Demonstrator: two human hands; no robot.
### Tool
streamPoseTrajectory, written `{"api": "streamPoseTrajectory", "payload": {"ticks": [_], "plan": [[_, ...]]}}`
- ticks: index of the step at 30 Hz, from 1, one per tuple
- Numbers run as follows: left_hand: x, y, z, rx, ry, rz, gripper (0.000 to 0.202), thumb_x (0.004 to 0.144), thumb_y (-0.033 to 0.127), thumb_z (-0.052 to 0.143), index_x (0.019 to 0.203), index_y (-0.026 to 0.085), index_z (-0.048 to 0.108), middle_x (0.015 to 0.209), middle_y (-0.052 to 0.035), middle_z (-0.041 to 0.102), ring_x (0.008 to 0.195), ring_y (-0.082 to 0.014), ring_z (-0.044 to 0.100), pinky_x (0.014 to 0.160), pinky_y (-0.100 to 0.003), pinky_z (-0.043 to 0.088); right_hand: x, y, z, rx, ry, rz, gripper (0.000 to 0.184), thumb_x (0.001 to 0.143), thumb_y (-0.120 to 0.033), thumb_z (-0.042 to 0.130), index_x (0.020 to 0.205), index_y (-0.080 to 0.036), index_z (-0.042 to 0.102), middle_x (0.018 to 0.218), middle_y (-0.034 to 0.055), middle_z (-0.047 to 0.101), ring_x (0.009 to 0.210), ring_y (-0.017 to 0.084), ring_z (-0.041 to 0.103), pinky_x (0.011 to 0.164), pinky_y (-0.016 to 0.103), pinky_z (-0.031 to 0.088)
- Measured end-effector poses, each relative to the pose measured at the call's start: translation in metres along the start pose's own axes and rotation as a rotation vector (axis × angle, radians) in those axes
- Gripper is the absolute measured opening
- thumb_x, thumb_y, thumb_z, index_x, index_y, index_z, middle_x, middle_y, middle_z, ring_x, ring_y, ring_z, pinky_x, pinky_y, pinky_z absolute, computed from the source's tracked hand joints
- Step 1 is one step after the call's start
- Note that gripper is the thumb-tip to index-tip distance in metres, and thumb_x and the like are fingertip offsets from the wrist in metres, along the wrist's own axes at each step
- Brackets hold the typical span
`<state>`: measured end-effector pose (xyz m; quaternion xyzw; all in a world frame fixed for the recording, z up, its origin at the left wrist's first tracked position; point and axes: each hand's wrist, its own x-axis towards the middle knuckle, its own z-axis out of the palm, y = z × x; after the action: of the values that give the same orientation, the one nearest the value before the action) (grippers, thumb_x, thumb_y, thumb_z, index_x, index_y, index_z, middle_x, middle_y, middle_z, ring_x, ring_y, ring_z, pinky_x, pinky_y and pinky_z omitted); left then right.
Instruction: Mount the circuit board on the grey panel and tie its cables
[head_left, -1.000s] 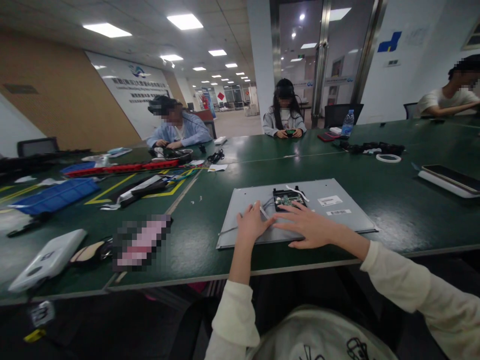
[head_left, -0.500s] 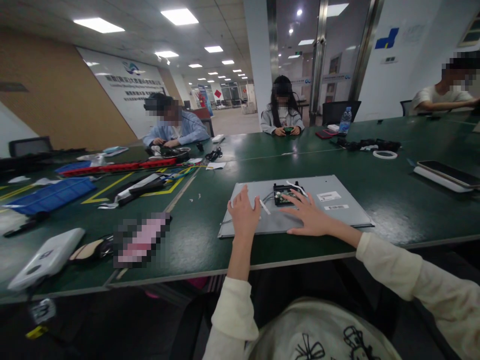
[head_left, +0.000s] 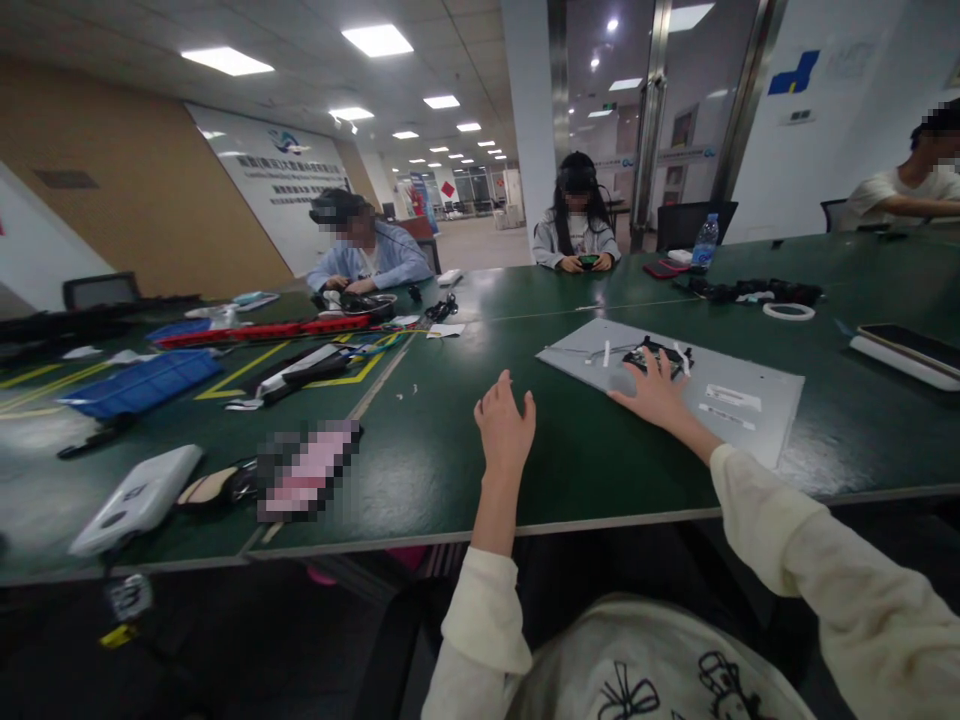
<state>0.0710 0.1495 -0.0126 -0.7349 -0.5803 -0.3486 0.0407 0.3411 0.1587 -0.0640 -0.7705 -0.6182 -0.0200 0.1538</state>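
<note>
A flat grey display panel (head_left: 750, 378) with paper labels lies turned at an angle on the green table. On it sits a circuit board in a black frame (head_left: 679, 357), partly covered by my right hand (head_left: 656, 392). The fingers of that hand are spread over the board and the panel's surface. My left hand (head_left: 505, 428) is apart from the panel, over the table left of it, with thumb and fingers apart and nothing in it. A thin grey cable (head_left: 577, 350) runs along the panel from the board, beside a white strip (head_left: 607, 353).
Left on the table (head_left: 435, 430) are a blue tray (head_left: 142, 385), a white power bank (head_left: 139, 500) and a blurred pink thing (head_left: 311, 470). A white tape ring (head_left: 789, 312), a phone (head_left: 911, 345) and a water bottle (head_left: 705, 243) stand right. Several people sit around the table.
The panel has moved to the right and turned on the table, with my right hand moving along on it. My left hand has come off the panel. The view has shifted slightly left.
</note>
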Motion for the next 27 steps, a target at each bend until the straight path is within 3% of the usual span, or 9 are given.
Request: {"api": "streamPoseTrajectory", "payload": {"ticks": [10, 16, 27], "plan": [[-0.001, -0.003, 0.001, -0.029, -0.052, -0.002, 0.046, 0.096, 0.030, 0.042, 0.139, 0.014, 0.037, 0.128, -0.0136, 0.059, 0.121, -0.0241, 0.053, 0.106, -0.043, 0.038, 0.034, 0.061, 0.016, -0.001, 0.143, 0.367, 0.076, 0.085, -0.069, 0.037, 0.142, -0.019, 0.041, 0.158, 0.0181, 0.004, 0.142, 0.045, -0.002, 0.097, 0.077, 0.017], [-0.002, -0.004, 0.003, -0.027, -0.068, 0.002, 0.046, 0.095, 0.029, 0.043, 0.138, 0.013, 0.038, 0.129, -0.0147, 0.058, 0.120, -0.0252, 0.054, 0.104, -0.044, 0.040, 0.038, 0.083, 0.018, -0.023, 0.205, 0.453, 0.075, 0.085, -0.066, 0.034, 0.141, -0.015, 0.042, 0.157, 0.0212, 0.004, 0.141, 0.046, 0.000, 0.096, 0.079, 0.011], [-0.003, -0.006, 0.002, -0.054, -0.180, 0.024, 0.038, 0.096, 0.027, 0.045, 0.132, 0.014, 0.046, 0.118, -0.0110, 0.064, 0.108, -0.0211, 0.061, 0.096, -0.038, 0.047, 0.046, 0.110, 0.019, 0.031, 0.238, 0.547, 0.080, 0.081, -0.066, 0.042, 0.142, -0.014, 0.041, 0.157, 0.0207, 0.005, 0.141, 0.047, -0.001, 0.097, 0.078, 0.017]]}}
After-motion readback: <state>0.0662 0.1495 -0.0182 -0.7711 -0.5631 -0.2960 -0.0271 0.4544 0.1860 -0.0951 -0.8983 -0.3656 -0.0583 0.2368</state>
